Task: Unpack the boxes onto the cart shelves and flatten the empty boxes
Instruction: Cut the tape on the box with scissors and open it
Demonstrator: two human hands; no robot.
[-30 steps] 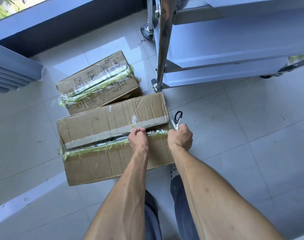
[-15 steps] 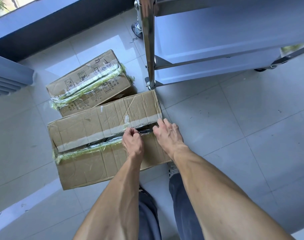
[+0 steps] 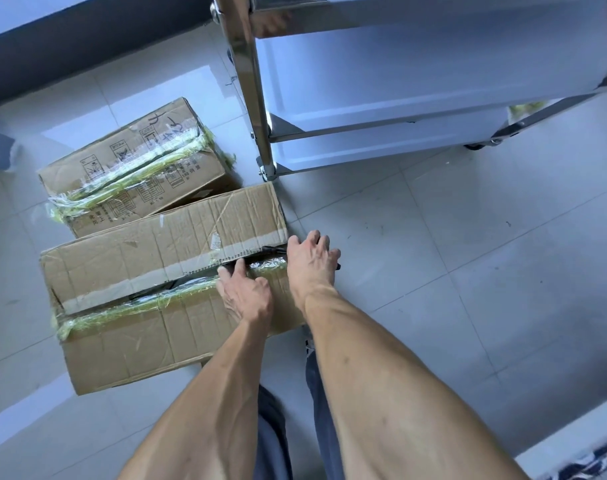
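Two cardboard boxes are sitting on the tiled floor: the far box [image 3: 132,168] at left is lying fully taped, untouched. The near box [image 3: 163,285] is showing its tape slit along the seam, flaps not yet lifted. The left hand [image 3: 245,294] is resting flat on the near flap, fingers straight. The right hand [image 3: 310,261] is spreading open-fingered over the box's right end. The cart [image 3: 381,98], at right, is showing bare shelves; nearly everything is remaining.
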